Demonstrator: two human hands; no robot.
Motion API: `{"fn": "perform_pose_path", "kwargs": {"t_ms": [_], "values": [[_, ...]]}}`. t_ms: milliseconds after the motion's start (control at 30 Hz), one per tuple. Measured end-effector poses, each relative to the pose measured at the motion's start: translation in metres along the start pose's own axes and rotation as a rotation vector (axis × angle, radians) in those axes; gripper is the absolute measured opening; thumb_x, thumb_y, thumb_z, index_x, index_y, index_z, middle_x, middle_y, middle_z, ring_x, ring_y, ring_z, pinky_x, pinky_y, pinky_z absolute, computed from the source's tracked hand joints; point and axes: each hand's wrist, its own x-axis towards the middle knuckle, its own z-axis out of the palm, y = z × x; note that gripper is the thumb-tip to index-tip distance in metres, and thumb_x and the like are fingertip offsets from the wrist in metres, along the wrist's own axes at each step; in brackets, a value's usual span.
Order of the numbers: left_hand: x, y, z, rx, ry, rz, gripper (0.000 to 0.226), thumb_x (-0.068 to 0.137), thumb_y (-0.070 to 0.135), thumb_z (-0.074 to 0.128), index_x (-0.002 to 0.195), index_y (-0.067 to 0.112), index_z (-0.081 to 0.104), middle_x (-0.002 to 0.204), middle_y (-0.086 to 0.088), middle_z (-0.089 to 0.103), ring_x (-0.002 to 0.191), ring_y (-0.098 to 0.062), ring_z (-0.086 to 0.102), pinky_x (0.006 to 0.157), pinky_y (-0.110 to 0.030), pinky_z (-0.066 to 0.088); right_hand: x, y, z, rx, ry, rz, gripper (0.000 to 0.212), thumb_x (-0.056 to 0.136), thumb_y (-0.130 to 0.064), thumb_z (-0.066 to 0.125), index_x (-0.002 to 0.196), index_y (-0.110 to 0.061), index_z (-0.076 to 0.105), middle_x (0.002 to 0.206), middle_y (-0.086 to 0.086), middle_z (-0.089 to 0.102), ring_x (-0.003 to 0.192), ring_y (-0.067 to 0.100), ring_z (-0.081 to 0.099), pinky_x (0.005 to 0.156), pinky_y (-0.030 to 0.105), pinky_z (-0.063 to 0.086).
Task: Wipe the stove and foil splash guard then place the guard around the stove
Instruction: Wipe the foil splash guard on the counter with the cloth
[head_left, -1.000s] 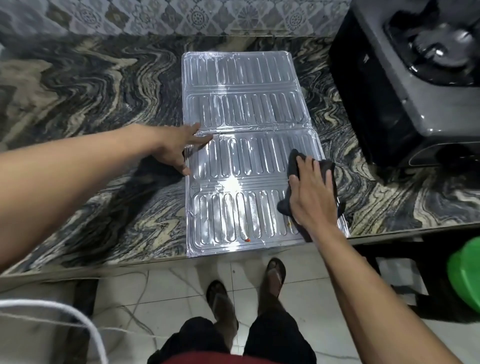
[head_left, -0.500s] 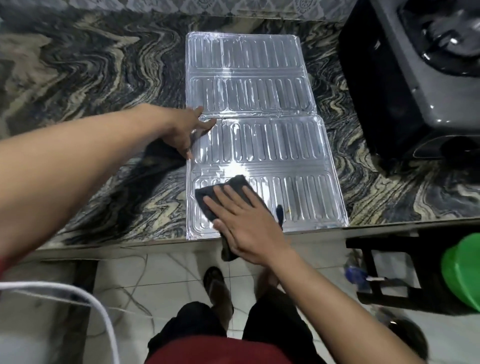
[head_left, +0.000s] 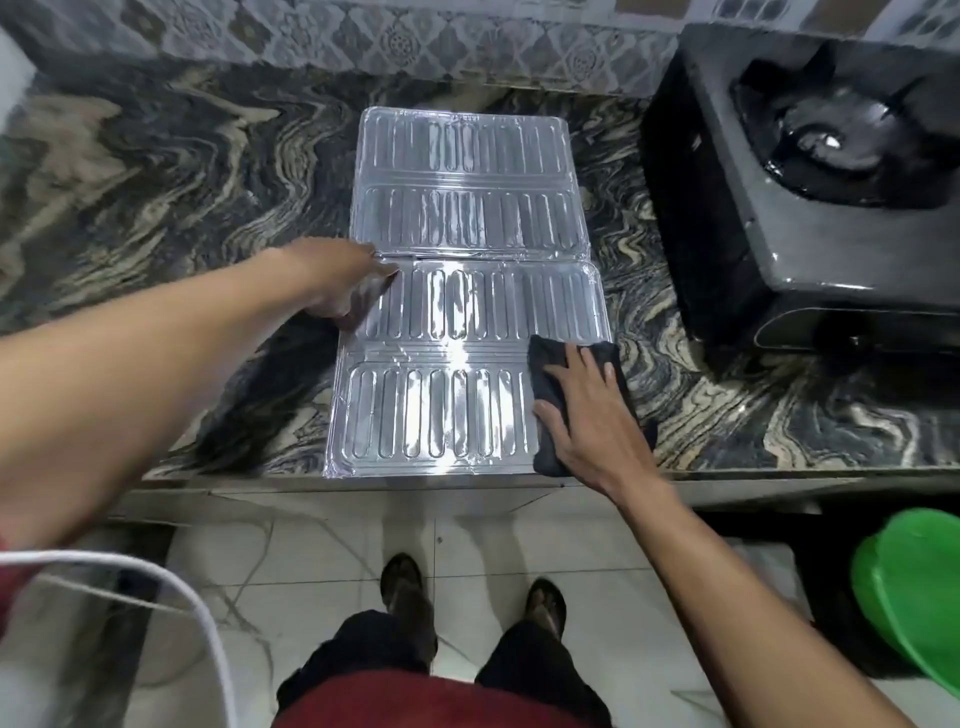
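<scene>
The foil splash guard (head_left: 467, 291) lies flat on the marble counter (head_left: 156, 171), left of the stove (head_left: 810, 171). Your right hand (head_left: 587, 421) presses a dark cloth (head_left: 550, 374) flat on the guard's near right corner. Your left hand (head_left: 337, 283), fingers extended, holds down its left edge.

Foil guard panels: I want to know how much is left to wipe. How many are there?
2: far panel toward the wall, near panel at the counter edge under both hands.

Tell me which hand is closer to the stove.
Right. The right hand presses a dark cloth on the foil guard's near right edge, just left of the stove. The left hand holds the guard's far-side left edge, a full panel farther away.
</scene>
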Motion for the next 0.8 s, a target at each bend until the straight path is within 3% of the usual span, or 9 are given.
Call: {"fn": "perform_pose_path", "kwargs": {"t_ms": [133,267,400,533,633,733,800], "values": [[-0.022,0.020,-0.001,-0.025,0.133,-0.062,0.076,0.083,-0.001,0.053,0.150,0.033,0.038,0.156,-0.002,0.040,0.134,-0.031,0.048,0.103,-0.045,0.047,-0.024,-0.004,-0.012,-0.121,0.068,0.035,0.063,0.092,-0.062,0.046,0.137,-0.018,0.052,0.151,0.015,0.037,0.145,0.030,0.028,0.117,0.047,0.026],[-0.032,0.051,-0.006,-0.144,0.197,-0.050,0.072,0.086,0.010,0.064,0.149,0.032,0.039,0.152,-0.004,0.045,0.133,-0.030,0.049,0.103,-0.047,0.047,-0.023,-0.009,-0.020,-0.097,0.048,0.075,0.038,0.090,-0.033,0.052,0.124,-0.017,0.059,0.123,0.007,0.057,0.115,0.027,0.053,0.097,0.040,0.041],[-0.041,0.098,-0.012,-0.289,0.277,0.020,0.072,0.086,0.020,0.072,0.148,0.032,0.040,0.148,-0.003,0.051,0.133,-0.027,0.050,0.108,-0.046,0.043,-0.017,0.001,-0.047,-0.008,0.022,0.092,0.011,0.087,-0.022,0.051,0.093,-0.018,0.059,0.094,0.003,0.067,0.089,0.030,0.064,0.067,0.035,0.044],[-0.058,0.162,-0.029,-0.549,0.317,0.136,0.067,0.082,0.029,0.077,0.143,0.037,0.049,0.144,0.002,0.055,0.133,-0.017,0.051,0.110,-0.039,0.041,-0.010,0.017,-0.090,0.399,0.032,0.211,0.013,0.086,-0.025,0.063,0.095,-0.024,0.073,0.082,-0.009,0.069,0.077,0.016,0.063,0.065,0.029,0.046],[-0.068,0.198,-0.050,-0.655,0.323,0.220,0.063,0.077,0.026,0.080,0.136,0.032,0.058,0.136,0.005,0.062,0.127,-0.013,0.054,0.109,-0.028,0.038,-0.004,0.032,-0.126,0.637,-0.004,0.142,0.009,0.084,-0.016,0.065,0.083,-0.019,0.074,0.074,-0.005,0.072,0.070,0.013,0.064,0.068,0.031,0.051],[-0.074,0.211,-0.076,-0.748,0.387,0.256,0.029,0.077,0.027,0.079,0.105,0.023,0.073,0.097,0.003,0.074,0.093,-0.016,0.066,0.088,-0.036,0.052,-0.007,0.044,-0.163,0.753,-0.059,0.011,0.014,0.083,-0.009,0.063,0.082,-0.018,0.075,0.077,-0.002,0.073,0.072,0.009,0.062,0.075,0.032,0.052],[-0.078,0.216,-0.098,-0.798,0.446,0.252,0.011,0.078,0.025,0.077,0.086,0.020,0.070,0.077,0.004,0.069,0.074,-0.013,0.061,0.072,-0.037,0.052,-0.013,0.050,-0.188,0.811,-0.034,-0.077,0.015,0.085,-0.008,0.063,0.088,-0.017,0.075,0.083,-0.002,0.074,0.077,0.008,0.063,0.078,0.031,0.052]]}}
